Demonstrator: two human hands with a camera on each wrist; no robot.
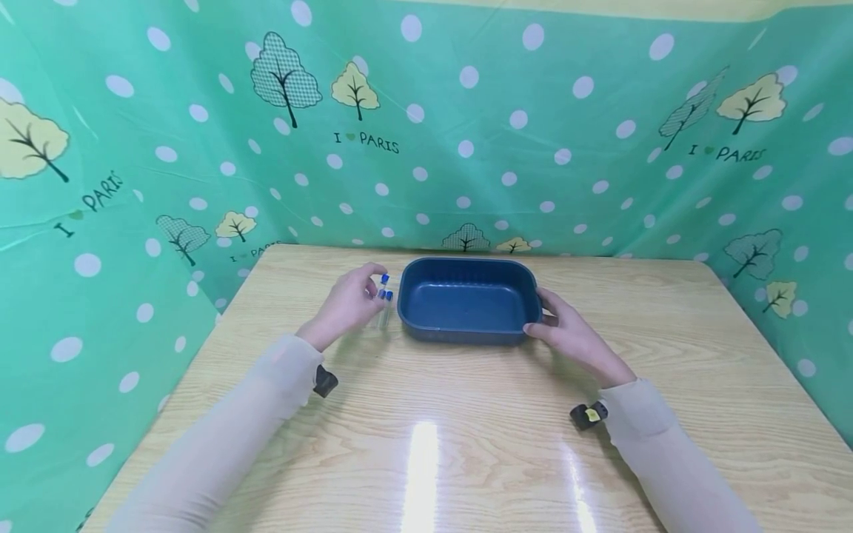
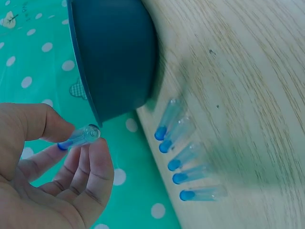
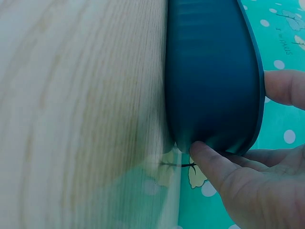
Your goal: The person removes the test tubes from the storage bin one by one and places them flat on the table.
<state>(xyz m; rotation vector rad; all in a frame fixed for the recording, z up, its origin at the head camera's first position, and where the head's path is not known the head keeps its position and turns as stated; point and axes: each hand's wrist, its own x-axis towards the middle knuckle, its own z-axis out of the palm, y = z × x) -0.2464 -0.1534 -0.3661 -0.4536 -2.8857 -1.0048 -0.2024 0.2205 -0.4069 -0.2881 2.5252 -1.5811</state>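
My left hand (image 1: pixel 349 302) pinches a small clear tube with a blue cap (image 2: pixel 80 137) between thumb and fingers. In the left wrist view the tube is tilted, its clear end close to the rim of a dark blue plastic basin (image 1: pixel 466 334). Several more blue-capped clear tubes (image 2: pixel 198 193) stand in a row on the table, left of the basin. At the basin's right end, my right hand (image 1: pixel 566 333) holds it, the thumb at the rim and fingers (image 3: pixel 209 160) against the end wall.
The basin sits on a light wood-grain table (image 1: pixel 500 444), towards the back edge. Behind and to the sides hangs a green dotted cloth (image 1: pixel 466 111) with printed trees. A dark wrist device (image 1: pixel 589 415) is on the right wrist, another (image 1: pixel 325 381) on the left.
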